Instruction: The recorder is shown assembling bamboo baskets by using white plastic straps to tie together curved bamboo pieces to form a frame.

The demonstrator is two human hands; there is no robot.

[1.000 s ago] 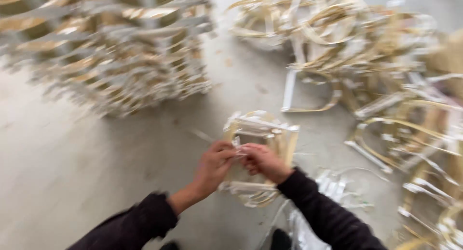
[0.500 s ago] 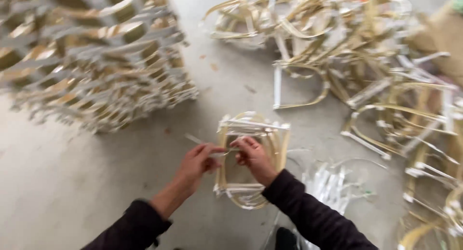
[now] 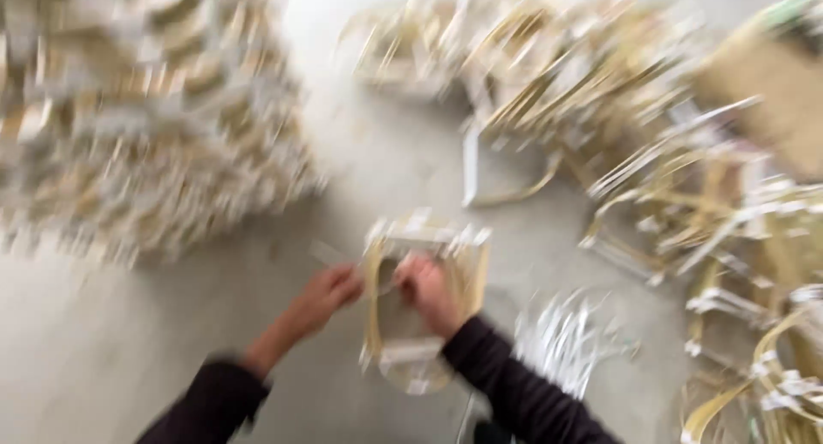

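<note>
The view is blurred. My left hand (image 3: 326, 294) and my right hand (image 3: 429, 294) meet over a small frame of bent tan strips with white wrapped joints (image 3: 467, 273), which stands on the grey floor (image 3: 129, 358). Both hands pinch a thin strip at the frame's left side. Dark sleeves cover both forearms. How the fingers grip is too smeared to make out exactly.
A large stack of similar strip frames (image 3: 146, 118) rises at the upper left. Loose frames and bent strips (image 3: 651, 153) lie in a heap across the right and top. A bundle of white strips (image 3: 566, 341) lies beside my right arm.
The camera has shifted and the picture has blurred. My hands stay together at the small frame, which now sits slightly lower in view.
</note>
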